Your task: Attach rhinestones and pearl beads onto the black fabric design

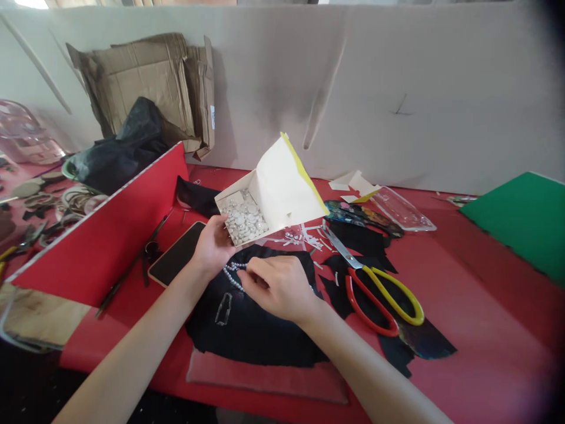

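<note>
The open box (245,227) of pearly beads (247,219) sits in the left hand (216,247), tipped toward the wearer, presumably so its contents are easy to see and reach; the left fingers wrap its near corner. Its lid (286,188) stands folded back, out of the way. Just below, the right hand (278,285) hovers over the black cloth (265,330), fingers curled inward; whether they pinch anything I cannot tell. A bead strand (232,275) lies on the cloth, whose dark ground likely makes pale pieces stand out. Beyond, scissors (375,282) rest open on black scraps (359,238) across the red bench (463,306)
</note>
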Demonstrator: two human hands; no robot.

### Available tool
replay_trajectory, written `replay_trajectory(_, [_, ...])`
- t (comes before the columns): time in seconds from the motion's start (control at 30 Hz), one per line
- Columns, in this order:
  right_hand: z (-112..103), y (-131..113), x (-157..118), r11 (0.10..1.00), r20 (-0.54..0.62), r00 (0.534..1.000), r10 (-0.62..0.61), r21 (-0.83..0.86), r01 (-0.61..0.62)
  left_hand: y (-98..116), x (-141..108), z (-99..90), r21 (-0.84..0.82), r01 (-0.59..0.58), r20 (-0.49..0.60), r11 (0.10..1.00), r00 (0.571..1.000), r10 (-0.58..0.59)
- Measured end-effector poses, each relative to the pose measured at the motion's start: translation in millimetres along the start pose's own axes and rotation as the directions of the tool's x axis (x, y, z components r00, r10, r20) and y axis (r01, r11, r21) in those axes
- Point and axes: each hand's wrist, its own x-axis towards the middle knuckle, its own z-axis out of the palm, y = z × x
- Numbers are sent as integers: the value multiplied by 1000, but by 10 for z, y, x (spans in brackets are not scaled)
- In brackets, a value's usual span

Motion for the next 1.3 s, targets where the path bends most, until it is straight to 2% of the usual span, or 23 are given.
replay_trajectory(0.13, [14, 6, -9, 999, -52, 999, 1, -37, -3, -24, -13, 11, 10, 3, 35, 1000, 999, -3])
replay_trajectory(0.27, [3, 41, -14, 987, -92, 983, 157, 29, -155, -38, -51, 26, 75, -10, 90, 997, 996, 4])
replay_trajectory(0.4, [12, 73, -5, 934, -18, 934, 356, 41, -355, -46, -71, 29, 110, 65, 162, 992, 983, -82])
replay_trajectory(0.53, [43, 89, 9, 889, 74, 888, 453, 39, -457, -64, -73, 23, 109, 56, 203, 993, 976, -77])
replay_trajectory(0.67, [72, 93, 14, 879, 77, 876, 476, -15, -477, -67, -80, 22, 119, 34, 177, 992, 983, -55])
replay_trajectory(0.93, [52, 73, 14, 884, 29, 883, 468, -21, -467, -60, -87, 15, 116, 29, 214, 993, 975, -53])
replay_trajectory(1.3, [58, 70, 18, 880, 54, 879, 474, -49, -472, -52, -94, 33, 110, 23, 218, 994, 975, -47])
